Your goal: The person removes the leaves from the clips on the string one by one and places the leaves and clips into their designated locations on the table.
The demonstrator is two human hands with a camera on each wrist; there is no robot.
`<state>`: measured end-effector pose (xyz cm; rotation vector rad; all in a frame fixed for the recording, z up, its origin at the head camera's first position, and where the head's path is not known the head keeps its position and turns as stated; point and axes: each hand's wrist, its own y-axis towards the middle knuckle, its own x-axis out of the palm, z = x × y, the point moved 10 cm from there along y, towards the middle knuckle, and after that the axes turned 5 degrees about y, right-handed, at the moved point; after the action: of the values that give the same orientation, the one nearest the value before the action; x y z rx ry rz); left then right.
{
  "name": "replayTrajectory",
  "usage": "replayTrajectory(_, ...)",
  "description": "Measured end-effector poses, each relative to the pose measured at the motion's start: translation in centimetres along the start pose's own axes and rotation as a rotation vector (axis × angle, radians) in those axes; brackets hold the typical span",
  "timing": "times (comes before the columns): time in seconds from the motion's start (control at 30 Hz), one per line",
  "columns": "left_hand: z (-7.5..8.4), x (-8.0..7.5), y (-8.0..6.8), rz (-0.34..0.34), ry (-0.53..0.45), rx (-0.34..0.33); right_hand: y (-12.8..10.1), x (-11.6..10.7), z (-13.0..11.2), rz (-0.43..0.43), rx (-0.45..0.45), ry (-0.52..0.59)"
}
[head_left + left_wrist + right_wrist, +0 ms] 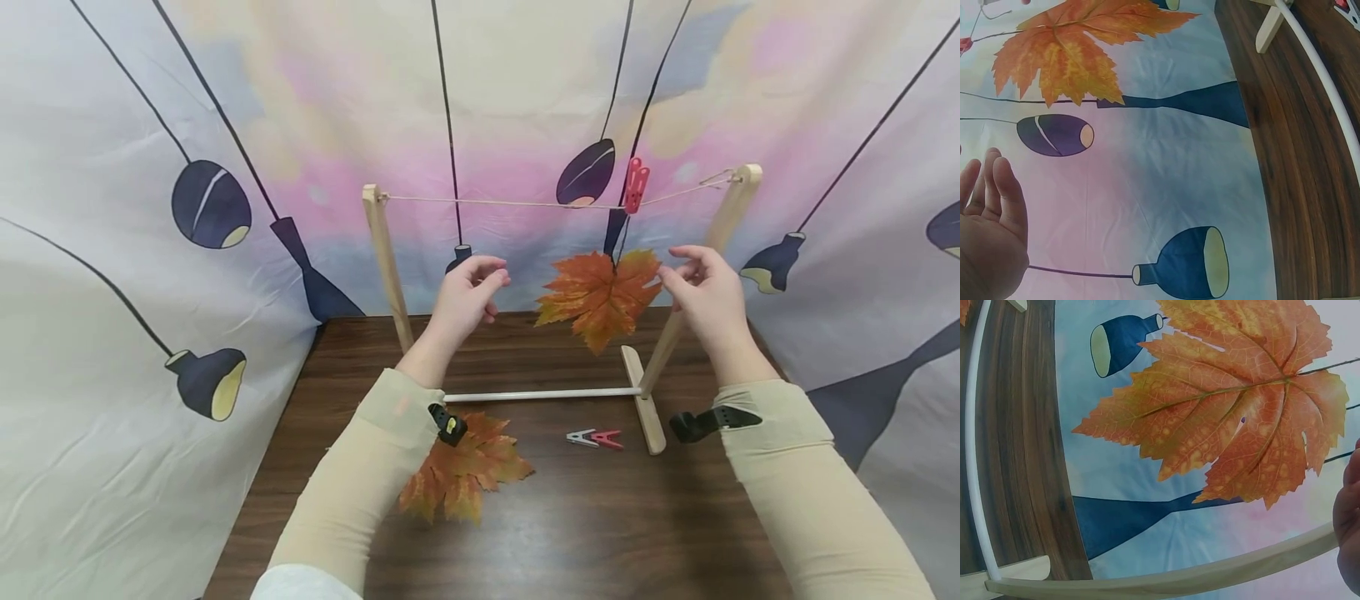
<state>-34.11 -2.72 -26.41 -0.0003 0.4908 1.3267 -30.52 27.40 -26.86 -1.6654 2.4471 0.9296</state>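
Note:
An orange maple leaf (596, 296) hangs by its stem from a red clothespin (637, 185) clipped on a thin string (495, 202). My right hand (707, 292) is beside the leaf's right edge, thumb and fingers loosely bent with nothing between them. In the right wrist view, a gap shows between that hand (1349, 519) and the leaf (1229, 406). To the left of the leaf, below the string, my left hand (467, 298) is raised with relaxed fingers and holds nothing. The left wrist view shows its fingers (1013, 194) apart from the leaf (1066, 44).
Two wooden posts (388, 262) carry the string, joined low down by a white rod (547, 395). On the dark wooden table (570, 533) lie more maple leaves (480, 462), partly under my left forearm, plus a grey clothespin (581, 437) and a red clothespin (607, 439). Printed cloth hangs behind.

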Motion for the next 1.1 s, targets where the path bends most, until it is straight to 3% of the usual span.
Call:
replayTrajectory(0.33,-1.3,0.9,1.6,-0.015,-0.030,-0.006,0.2,0.0,-0.9,0.003,-0.034,-0.008)
replayTrajectory(1.1,1.2,3.1,2.4,-0.064,0.021,0.062,1.5,-0.1,-3.3,-0.010,-0.045,0.018)
